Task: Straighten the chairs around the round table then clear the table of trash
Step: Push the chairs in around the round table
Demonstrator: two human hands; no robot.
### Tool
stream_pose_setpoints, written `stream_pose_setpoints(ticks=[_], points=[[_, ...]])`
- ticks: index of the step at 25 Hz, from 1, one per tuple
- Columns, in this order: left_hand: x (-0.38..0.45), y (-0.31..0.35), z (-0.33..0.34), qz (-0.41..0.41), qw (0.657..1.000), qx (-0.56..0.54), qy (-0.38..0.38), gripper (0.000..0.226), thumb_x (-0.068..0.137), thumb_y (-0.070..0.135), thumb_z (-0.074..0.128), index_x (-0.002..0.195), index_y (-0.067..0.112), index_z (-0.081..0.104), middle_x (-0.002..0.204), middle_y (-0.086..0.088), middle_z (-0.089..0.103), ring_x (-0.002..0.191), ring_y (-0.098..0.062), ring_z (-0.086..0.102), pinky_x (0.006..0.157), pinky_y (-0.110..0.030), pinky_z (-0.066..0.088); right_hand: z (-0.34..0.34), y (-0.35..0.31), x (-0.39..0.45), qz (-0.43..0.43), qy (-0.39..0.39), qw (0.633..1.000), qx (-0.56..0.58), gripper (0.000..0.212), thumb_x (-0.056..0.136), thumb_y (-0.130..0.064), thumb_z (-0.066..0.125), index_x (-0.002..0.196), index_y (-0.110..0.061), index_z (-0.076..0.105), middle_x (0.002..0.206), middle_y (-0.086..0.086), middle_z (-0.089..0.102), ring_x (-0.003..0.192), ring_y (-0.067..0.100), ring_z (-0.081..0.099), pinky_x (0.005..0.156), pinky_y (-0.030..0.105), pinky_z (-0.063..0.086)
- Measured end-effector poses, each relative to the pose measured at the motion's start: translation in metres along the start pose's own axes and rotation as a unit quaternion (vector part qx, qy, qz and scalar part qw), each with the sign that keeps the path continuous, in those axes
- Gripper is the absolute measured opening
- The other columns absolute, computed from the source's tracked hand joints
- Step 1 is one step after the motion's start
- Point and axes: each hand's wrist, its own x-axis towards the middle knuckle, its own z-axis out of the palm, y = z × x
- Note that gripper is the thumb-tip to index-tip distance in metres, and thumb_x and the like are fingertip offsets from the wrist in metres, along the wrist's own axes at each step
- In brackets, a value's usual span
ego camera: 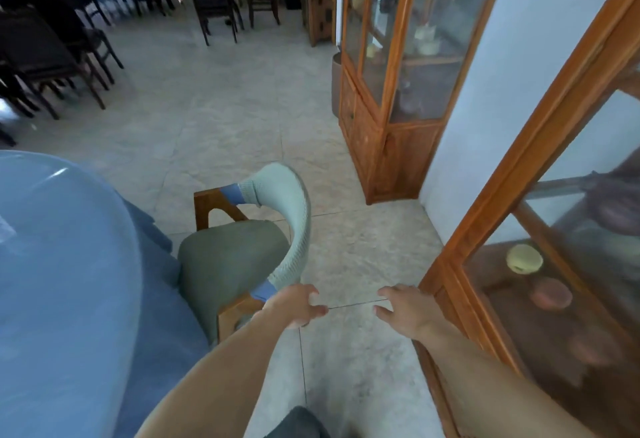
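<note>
Head cam: my left hand [294, 306] sits by the chair [242, 250] back's end, fingers loosely curled, holding nothing; right hand [403, 309] hovers, fingers spread.

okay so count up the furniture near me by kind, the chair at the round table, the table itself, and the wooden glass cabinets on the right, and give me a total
Green cushioned chair at the table: 1
Round table with blue cloth: 1
Wooden glass-front cabinets, far one and near one: 2
Total: 4
</note>
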Motion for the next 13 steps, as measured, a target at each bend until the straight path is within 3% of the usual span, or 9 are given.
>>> stream_pose_setpoints(ticks=[13], points=[[0.190, -0.027, -0.144, -0.046, 0.997, -0.059, 0.017, 0.060, 0.087, 0.065, 0.051, 0.135, 0.029, 0.051, 0.137, 0.002, 0.056, 0.122, -0.022, 0.054, 0.099, -0.040, 0.046, -0.134, -0.023, 0.248, -0.070, -0.005, 0.995, -0.067, 0.055, 0.092, -0.059, 0.044, 0.138, -0.029, 0.047, 0.137, 0.000, 0.054, 0.125, 0.023, 0.049, 0.099, 0.041, 0.042]])
